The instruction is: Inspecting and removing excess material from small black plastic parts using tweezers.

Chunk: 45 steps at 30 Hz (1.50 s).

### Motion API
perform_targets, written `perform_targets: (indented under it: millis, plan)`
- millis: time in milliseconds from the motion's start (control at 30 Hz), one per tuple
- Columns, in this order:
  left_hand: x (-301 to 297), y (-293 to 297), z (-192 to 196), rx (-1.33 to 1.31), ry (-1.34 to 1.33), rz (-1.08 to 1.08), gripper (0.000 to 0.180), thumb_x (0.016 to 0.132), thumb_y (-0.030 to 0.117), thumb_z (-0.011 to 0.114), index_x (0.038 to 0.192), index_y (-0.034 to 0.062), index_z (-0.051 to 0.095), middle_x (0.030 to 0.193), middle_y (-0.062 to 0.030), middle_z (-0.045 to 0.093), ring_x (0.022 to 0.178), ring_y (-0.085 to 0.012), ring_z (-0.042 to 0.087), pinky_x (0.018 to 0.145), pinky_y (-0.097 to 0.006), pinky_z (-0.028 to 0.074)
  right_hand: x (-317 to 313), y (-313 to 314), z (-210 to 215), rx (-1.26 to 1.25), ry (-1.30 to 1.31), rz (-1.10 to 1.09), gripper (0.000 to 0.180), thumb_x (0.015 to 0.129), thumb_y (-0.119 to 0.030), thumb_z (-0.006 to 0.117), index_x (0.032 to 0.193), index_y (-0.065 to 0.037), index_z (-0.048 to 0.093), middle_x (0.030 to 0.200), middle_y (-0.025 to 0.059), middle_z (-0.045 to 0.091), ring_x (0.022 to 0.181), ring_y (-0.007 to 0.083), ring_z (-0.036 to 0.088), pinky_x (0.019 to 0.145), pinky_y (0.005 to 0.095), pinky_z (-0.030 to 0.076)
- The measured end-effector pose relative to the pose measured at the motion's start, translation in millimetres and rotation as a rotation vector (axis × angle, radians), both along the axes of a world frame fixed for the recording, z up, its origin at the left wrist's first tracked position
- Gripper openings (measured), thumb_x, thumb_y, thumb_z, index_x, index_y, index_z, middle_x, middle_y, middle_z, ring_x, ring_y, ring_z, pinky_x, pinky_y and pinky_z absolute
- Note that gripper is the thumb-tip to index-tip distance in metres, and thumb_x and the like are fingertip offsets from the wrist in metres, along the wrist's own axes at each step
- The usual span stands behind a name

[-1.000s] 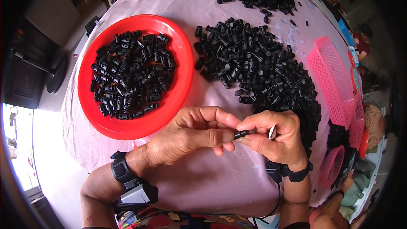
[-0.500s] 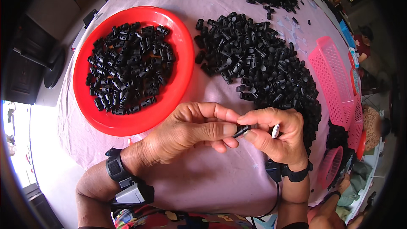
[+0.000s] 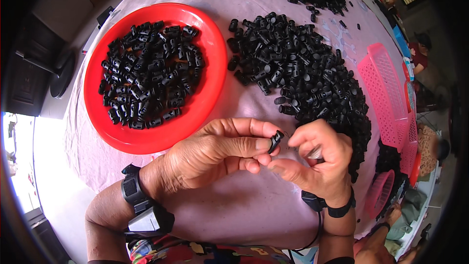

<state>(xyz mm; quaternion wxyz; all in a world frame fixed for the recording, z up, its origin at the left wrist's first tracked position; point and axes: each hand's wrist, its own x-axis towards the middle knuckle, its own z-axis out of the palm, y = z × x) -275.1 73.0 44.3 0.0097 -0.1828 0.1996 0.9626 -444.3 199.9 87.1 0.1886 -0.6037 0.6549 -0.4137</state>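
So the left hand (image 3: 215, 154) has 1 small black plastic piece (image 3: 275, 141) pinched between thumb and fingertips, held up over the pale tablecloth (image 3: 234, 205) just in front of the person, and the right hand (image 3: 317, 159) is closed in right beside it, fingers curled narrow around something thin and light-coloured that I honestly can't make out. Biggest risk I'd guess: the piece is tiny and only gripped at its edge, so a bit of sideways push from the right hand could flick it out, and then it lands in the loose pile of black pieces (image 3: 303, 73) just behind the hands and you'd never tell it from the rest. The red tray (image 3: 205, 112) with its own batch sits near the left hand too, so a dropped one could also end up mixed in there. The pink baskets (image 3: 386, 93) are off to the right, out of the way.
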Motion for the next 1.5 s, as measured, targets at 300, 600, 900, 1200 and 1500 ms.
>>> perform_targets:
  millis: [300, 600, 900, 1200, 1500]
  plan:
    - [-1, 5, -3, 0.016, 0.005, -0.02, 0.025, 0.089, 0.009, 0.063, 0.113, 0.0037, 0.059, 0.101, -0.0029, 0.063, 0.089, -0.0128, 0.061, 0.083, -0.027, 0.049, 2, 2, -11, 0.084, 0.266, 0.011, 0.046, 0.066, -0.04, 0.084, 0.072, -0.007, 0.053, 0.062, 0.005, 0.063, 0.053, 0.0198, 0.065, 0.045, 0.0291, 0.048]
    - [-3, 11, -2, 0.06, -0.009, -0.007, 0.027, 0.089, 0.011, 0.065, 0.114, 0.0057, 0.059, 0.101, -0.0021, 0.063, 0.085, -0.0116, 0.06, 0.078, -0.028, 0.049, 7, -1, -11, 0.029, 0.285, -0.022, 0.046, 0.065, -0.041, 0.084, 0.071, -0.008, 0.052, 0.06, 0.0027, 0.062, 0.052, 0.0188, 0.064, 0.045, 0.0298, 0.048]
    - [-1, 10, -8, 0.088, 0.043, -0.022, 0.025, 0.091, 0.011, 0.062, 0.116, 0.0066, 0.06, 0.102, -0.0016, 0.063, 0.083, -0.0108, 0.059, 0.076, -0.027, 0.049, 6, 2, -10, 0.032, 0.366, -0.038, 0.048, 0.065, -0.043, 0.083, 0.071, -0.008, 0.05, 0.06, 0.0022, 0.06, 0.051, 0.0185, 0.062, 0.044, 0.0296, 0.048]
    - [-2, 10, -5, 0.078, 0.012, -0.016, 0.027, 0.09, 0.013, 0.063, 0.116, 0.0062, 0.058, 0.1, -0.0027, 0.063, 0.083, -0.0124, 0.06, 0.076, -0.027, 0.05, 8, 0, -8, -0.002, 0.419, -0.049, 0.047, 0.066, -0.043, 0.081, 0.07, -0.009, 0.049, 0.059, 0.0017, 0.059, 0.052, 0.017, 0.062, 0.044, 0.0287, 0.047]
    - [-2, 10, -8, 0.072, 0.04, -0.023, 0.024, 0.093, 0.01, 0.059, 0.117, 0.0068, 0.059, 0.106, -0.0003, 0.062, 0.085, -0.0091, 0.058, 0.076, -0.025, 0.05, 9, 1, -7, 0.04, 0.434, -0.065, 0.051, 0.065, -0.045, 0.082, 0.068, -0.006, 0.05, 0.059, 0.0077, 0.061, 0.052, 0.023, 0.063, 0.046, 0.032, 0.048]
